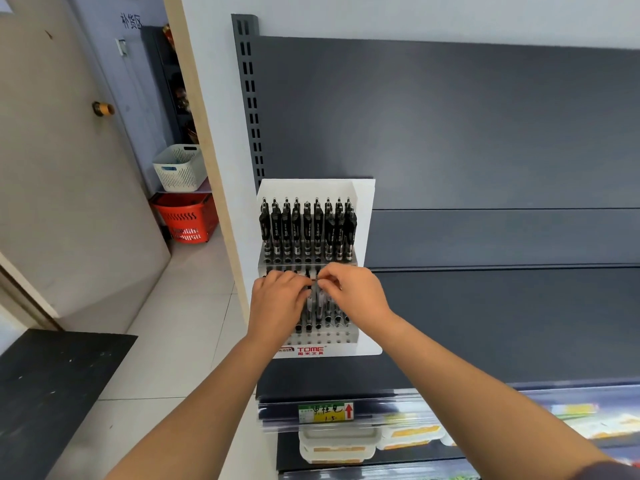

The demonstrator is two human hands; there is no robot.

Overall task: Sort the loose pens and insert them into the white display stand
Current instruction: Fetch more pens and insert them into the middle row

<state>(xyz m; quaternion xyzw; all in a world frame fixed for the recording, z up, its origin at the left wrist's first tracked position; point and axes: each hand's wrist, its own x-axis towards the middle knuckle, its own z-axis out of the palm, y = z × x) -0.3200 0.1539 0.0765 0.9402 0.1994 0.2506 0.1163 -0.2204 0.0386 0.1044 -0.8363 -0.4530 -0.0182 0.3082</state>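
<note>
Red letters reading "TOME" [310, 349] run along the front lip of the white display stand [364, 216], with small Chinese characters beneath them that are too fine to read. Below the stand, on the shelf edge, is a yellow-green price tag [325, 411] with handwritten characters, what looks like "1.5", and a red up-arrow. Far up and left of the stand, "补货区" [131, 20] is written on the wall.

The stand's back tier holds a full row of upright black pens, the upper-row pens [306, 230]. The lower-row pens [320, 308] stand in the front tier, partly hidden by both hands.

The left hand [277, 299] lies over the pen tops with its fingers bent; whether it grips anything cannot be told. The right hand [353, 296] has its thumb and forefinger pinched on the top of one of the lower-row pens.

Left of the stand, a white slotted basket [180, 168] with something blue inside sits above a red shopping basket [187, 218]. Under the stand are clear lidded boxes [337, 441] with tan contents.
</note>
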